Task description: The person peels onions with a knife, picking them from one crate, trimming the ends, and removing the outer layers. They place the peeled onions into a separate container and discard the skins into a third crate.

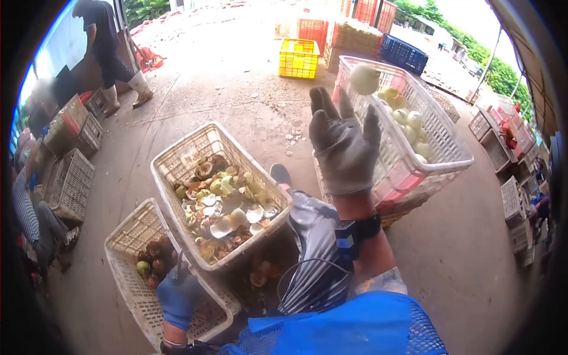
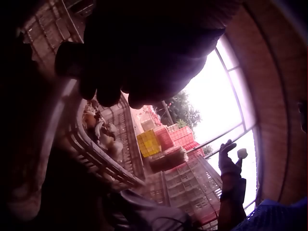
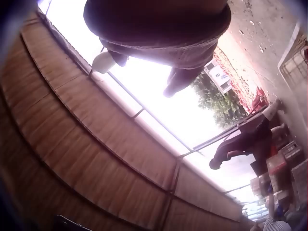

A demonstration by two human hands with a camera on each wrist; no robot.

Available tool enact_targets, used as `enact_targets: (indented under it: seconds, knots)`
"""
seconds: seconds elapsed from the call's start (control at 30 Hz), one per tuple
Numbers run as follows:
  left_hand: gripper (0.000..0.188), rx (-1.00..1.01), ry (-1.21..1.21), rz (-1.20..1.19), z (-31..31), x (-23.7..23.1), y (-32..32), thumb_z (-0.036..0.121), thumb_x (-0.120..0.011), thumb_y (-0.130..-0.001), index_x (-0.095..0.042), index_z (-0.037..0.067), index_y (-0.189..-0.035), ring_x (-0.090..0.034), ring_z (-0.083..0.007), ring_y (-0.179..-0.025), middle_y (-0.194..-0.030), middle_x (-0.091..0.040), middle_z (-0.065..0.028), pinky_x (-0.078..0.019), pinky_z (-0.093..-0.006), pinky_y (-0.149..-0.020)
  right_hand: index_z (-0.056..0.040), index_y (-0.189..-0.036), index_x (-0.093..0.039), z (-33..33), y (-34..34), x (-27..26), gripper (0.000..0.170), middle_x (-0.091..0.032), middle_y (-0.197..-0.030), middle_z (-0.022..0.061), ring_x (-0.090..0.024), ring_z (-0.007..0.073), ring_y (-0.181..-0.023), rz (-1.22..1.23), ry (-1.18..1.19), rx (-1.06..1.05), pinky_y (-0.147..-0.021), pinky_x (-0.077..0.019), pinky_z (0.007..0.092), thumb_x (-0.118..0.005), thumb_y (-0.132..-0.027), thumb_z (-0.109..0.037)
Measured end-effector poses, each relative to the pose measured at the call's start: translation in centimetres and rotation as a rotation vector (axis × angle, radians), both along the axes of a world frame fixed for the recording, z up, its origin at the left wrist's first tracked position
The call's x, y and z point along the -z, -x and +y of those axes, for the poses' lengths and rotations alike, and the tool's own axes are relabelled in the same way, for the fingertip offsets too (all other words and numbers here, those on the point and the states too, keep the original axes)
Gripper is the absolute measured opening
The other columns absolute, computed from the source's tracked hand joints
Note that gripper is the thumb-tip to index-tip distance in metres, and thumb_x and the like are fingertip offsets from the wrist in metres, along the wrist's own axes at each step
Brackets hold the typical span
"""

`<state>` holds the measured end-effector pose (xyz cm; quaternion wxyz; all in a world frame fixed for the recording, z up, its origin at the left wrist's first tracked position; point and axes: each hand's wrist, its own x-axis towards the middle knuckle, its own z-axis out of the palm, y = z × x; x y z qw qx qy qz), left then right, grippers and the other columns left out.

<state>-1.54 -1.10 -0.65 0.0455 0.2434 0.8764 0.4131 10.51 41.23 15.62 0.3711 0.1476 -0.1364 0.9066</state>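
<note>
My right hand [image 1: 346,145], in a grey glove, is raised with fingers spread beside the tall crate. Just off its fingertips a pale ball, like a peeled coconut [image 1: 364,80], hangs in the air; the left wrist view shows a gap between this ball [image 2: 242,153] and the hand. More pale balls [image 1: 414,121] lie in the white crate [image 1: 441,161] below. My left hand [image 1: 177,299], gloved in blue, grips a curved metal tool [image 1: 179,263] over the lower-left crate [image 1: 133,228], which holds brown, husky fruit [image 1: 158,260] and a green one. The left wrist view shows that hand's curled fingers in shadow.
Between my hands stands a crate [image 1: 171,163] of peelings and white shell pieces [image 1: 228,222]. A yellow crate [image 1: 297,58] and a blue crate [image 1: 403,54] stand ahead. At the upper left a person [image 1: 106,47] stands by more crates; stacked crates line the right side.
</note>
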Motion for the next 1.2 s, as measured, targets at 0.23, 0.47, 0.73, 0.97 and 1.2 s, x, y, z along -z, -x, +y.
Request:
enact_targets:
  seconds: [0.23, 0.47, 0.73, 0.97, 1.2]
  knots:
    - [0.027, -0.196, -0.12, -0.225, -4.0, -1.9, -0.7, 0.009, -0.076, -0.088, -0.08, 0.004, -0.114, -0.077, -0.0167, -0.091, -0.101, -0.082, -0.0098, -0.0592, -0.0322, -0.082, -0.0066, -0.133, -0.064, -10.6, 3.7, 9.4, 0.044, -0.072, -0.129, 0.0214, -0.07, 0.0415, -0.118, -0.622, 0.015, -0.48, -0.093, -0.0595, 0.0482, -0.058, -0.106, -0.041]
    - [0.04, -0.497, -0.38, -0.417, -11.7, -8.0, 0.0, 0.008, -0.078, -0.087, -0.072, -0.002, -0.125, -0.061, -0.0091, -0.056, -0.083, -0.071, -0.0042, -0.052, -0.0269, -0.049, -0.0047, -0.129, -0.07, -18.4, 9.6, 6.6, 0.037, -0.064, -0.146, 0.025, -0.058, 0.0448, -0.137, -0.411, -0.278, -0.794, -0.099, -0.0579, 0.0473, -0.054, -0.109, -0.032]
    - [0.043, -0.751, -0.805, -0.305, -17.8, -10.5, -1.3, 0.011, -0.069, -0.092, -0.068, -0.008, -0.131, -0.064, -0.0123, -0.058, -0.091, -0.077, -0.0137, -0.0535, -0.0251, -0.05, 0.0022, -0.147, -0.053, -36.3, 23.5, 1.4, 0.048, -0.055, -0.151, 0.0282, -0.055, 0.046, -0.14, -0.18, -0.289, -1.214, -0.108, -0.0549, 0.0532, -0.052, -0.11, -0.029]
    - [0.053, -0.752, -0.842, -0.326, -21.4, -13.3, -4.3, 0.01, -0.066, -0.095, -0.056, -0.009, -0.143, -0.067, -0.0148, -0.057, -0.098, -0.076, -0.0202, -0.0569, -0.0284, -0.05, -0.002, -0.117, -0.072, -44.2, 31.4, 26.9, 0.024, -0.074, -0.112, 0.0175, -0.074, 0.0372, -0.095, -1.017, -1.269, -0.897, -0.082, -0.064, 0.0469, -0.064, -0.104, -0.021]
    - [0.057, -0.865, -1.211, -0.553, -22.3, -13.3, -5.8, 0.004, -0.077, -0.091, -0.052, 0.01, -0.142, -0.074, -0.015, -0.07, -0.102, -0.078, -0.0146, -0.0606, -0.0286, -0.058, -0.0109, -0.126, -0.076, -45.5, 26.8, 39.0, 0.047, -0.074, -0.123, 0.0225, -0.07, 0.0411, -0.118, -0.649, -2.703, -0.536, -0.101, -0.0554, 0.0485, -0.062, -0.096, -0.044]
